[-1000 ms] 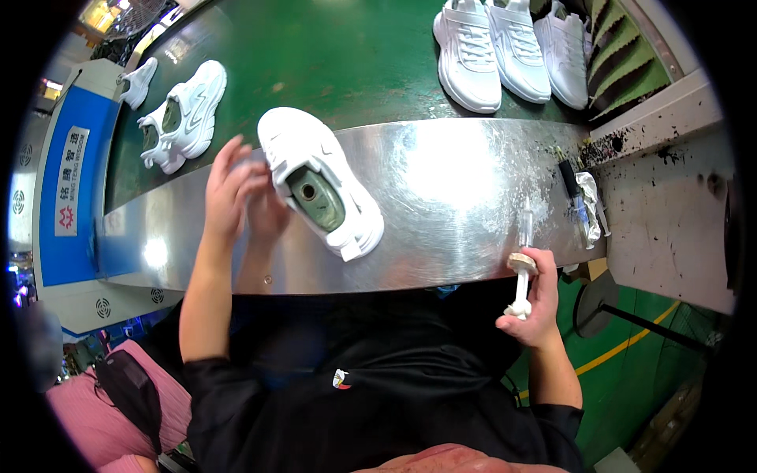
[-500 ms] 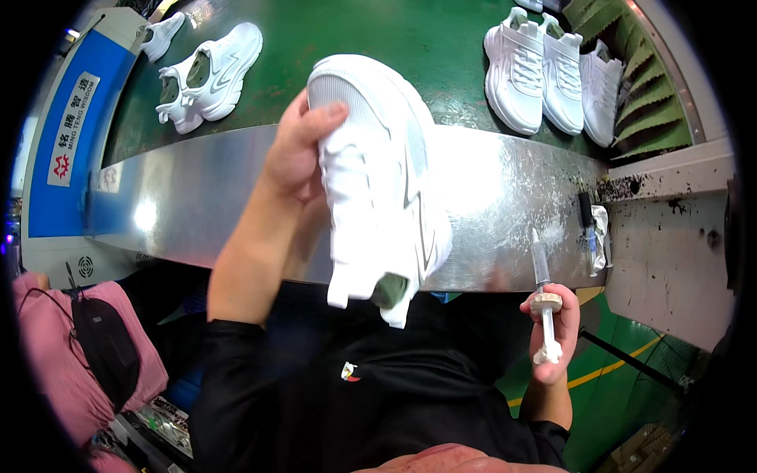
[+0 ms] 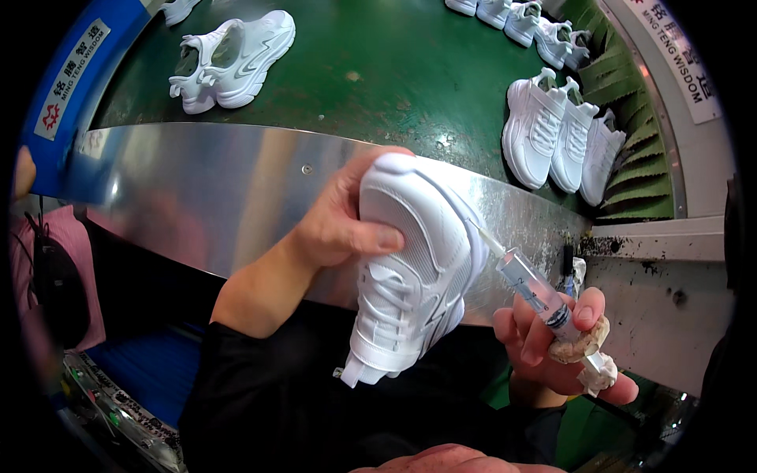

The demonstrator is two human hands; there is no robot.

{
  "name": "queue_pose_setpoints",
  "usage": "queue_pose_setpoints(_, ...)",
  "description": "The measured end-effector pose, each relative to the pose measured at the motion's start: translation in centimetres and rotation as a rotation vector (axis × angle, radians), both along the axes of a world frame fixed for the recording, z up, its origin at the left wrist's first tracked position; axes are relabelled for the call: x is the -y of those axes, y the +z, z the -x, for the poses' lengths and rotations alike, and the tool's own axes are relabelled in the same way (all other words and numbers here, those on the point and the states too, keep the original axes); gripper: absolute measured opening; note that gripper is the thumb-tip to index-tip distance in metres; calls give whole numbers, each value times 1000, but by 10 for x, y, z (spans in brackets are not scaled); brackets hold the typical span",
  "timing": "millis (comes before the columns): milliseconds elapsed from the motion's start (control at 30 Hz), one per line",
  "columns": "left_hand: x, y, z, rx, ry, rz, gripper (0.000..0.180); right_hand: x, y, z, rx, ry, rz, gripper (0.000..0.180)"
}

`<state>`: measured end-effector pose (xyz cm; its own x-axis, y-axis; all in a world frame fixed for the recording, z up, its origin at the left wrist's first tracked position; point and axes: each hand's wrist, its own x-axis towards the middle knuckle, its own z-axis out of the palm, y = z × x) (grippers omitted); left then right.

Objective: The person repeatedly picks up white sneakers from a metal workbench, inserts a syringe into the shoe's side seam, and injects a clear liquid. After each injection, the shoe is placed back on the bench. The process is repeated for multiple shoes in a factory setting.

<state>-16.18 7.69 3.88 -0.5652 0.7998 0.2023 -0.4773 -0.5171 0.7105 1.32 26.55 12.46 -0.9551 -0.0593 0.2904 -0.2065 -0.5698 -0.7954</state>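
Note:
My left hand point(image 3: 343, 217) is closed round the toe end of a white sneaker point(image 3: 394, 292), thumb on the mesh upper and fingers out of sight behind the sole. The shoe hangs toe up, its heel toward my body. In my right hand point(image 3: 544, 339) is a clear syringe point(image 3: 540, 292) with a dark plunger seal. Its flange and plunger end are wrapped in lumpy whitish material. The thin tip reaches the seam between the upper and the sole near the toe; whether it touches is too fine to tell.
A bare metal ledge point(image 3: 197, 189) runs along the front of a green belt point(image 3: 378, 87). White shoes point(image 3: 236, 59) stand on it at the left, and more point(image 3: 544, 130) in a row at the right beside green flaps point(image 3: 635, 150). A black pen-like item point(image 3: 568, 260) lies at the ledge's right end.
The shoe has come lower and tilted in my left hand. My right hand has raised the syringe from beside the ledge to the shoe's sole edge. Shoes on the belt appear shifted in the view.

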Motion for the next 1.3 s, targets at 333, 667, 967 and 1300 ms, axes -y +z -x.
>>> queue_pose_setpoints(333, -1, 8, -11, -4, -20, -6, 71, 10, 8, 12, -16, 14, -43, 78)
queue_pose_setpoints(667, 1, 11, -15, 31, -11, -9, 72, 15, 18, 16, 89, 1, -110, 68)
queue_pose_setpoints(967, 0, 11, -11, -7, 71, 89, 76, 7, 10, 9, 72, -4, -110, 70)
queue_pose_setpoints(1300, 0, -3, -3, 44, 69, 24, 73, -2, -24, -7, -55, -80, -48, 82)
